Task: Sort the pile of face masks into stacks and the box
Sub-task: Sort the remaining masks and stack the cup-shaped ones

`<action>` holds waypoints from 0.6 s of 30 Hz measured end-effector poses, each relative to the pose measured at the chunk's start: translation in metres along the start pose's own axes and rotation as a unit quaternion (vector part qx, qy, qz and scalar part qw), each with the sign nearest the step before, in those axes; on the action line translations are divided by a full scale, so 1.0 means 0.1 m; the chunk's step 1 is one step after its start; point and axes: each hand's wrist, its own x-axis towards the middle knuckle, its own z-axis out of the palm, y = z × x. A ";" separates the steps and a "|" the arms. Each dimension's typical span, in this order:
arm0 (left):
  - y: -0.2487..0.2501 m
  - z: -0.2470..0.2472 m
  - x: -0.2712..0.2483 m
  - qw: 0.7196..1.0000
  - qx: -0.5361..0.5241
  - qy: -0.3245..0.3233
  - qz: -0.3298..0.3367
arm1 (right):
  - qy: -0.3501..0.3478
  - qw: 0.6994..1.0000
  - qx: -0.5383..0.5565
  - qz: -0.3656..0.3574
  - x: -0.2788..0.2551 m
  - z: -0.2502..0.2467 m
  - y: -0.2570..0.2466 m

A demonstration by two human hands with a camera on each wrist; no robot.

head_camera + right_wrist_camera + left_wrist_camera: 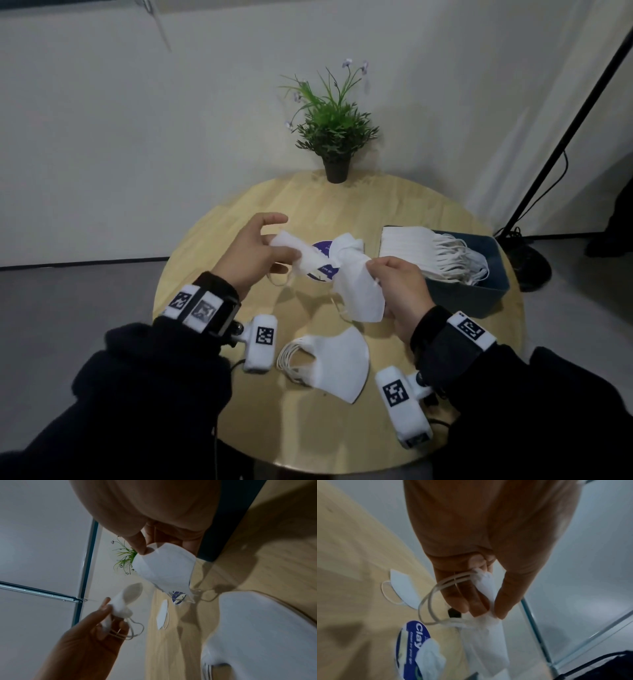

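Over the middle of the round table, my left hand (274, 245) pinches one white face mask (298, 255) by its end, ear loops (429, 599) dangling below the fingers (462, 601). Beside it my right hand (376, 270) pinches a second, folded white mask (359, 291) at its top corner (149, 550). A stack of folded white masks (332, 363) lies near the front edge. At the right, a dark blue box (486, 291) holds several flat pleated masks (407, 250). Another single mask (163, 614) lies flat on the table beyond the hands.
A round purple-and-white tub lid (320, 248) marked "Clay" sits under the held masks. A potted plant (337, 137) stands at the table's (212, 240) far edge. A black stand pole (565, 137) rises right of the table.
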 end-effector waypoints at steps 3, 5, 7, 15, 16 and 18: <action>0.11 0.02 -0.27 0.998 -0.042 -0.036 0.022 | -0.009 1.000 0.012 0.020 0.00 0.01 0.01; 0.16 0.06 -0.41 0.995 -0.036 -0.072 0.050 | -0.020 0.998 0.036 0.042 0.00 0.04 0.02; 0.20 0.07 -0.48 0.989 -0.019 -0.114 0.093 | -0.038 0.996 0.055 0.063 -0.02 0.07 0.04; -0.01 0.01 -0.39 0.956 0.220 -0.172 0.090 | -0.114 0.980 0.141 0.078 -0.05 0.19 0.07; -0.04 0.00 -0.37 0.954 0.229 -0.175 0.087 | -0.126 0.980 0.138 0.064 -0.05 0.20 0.07; -0.09 -0.01 -0.34 0.955 0.224 -0.175 0.083 | -0.139 0.984 0.108 0.024 -0.04 0.21 0.09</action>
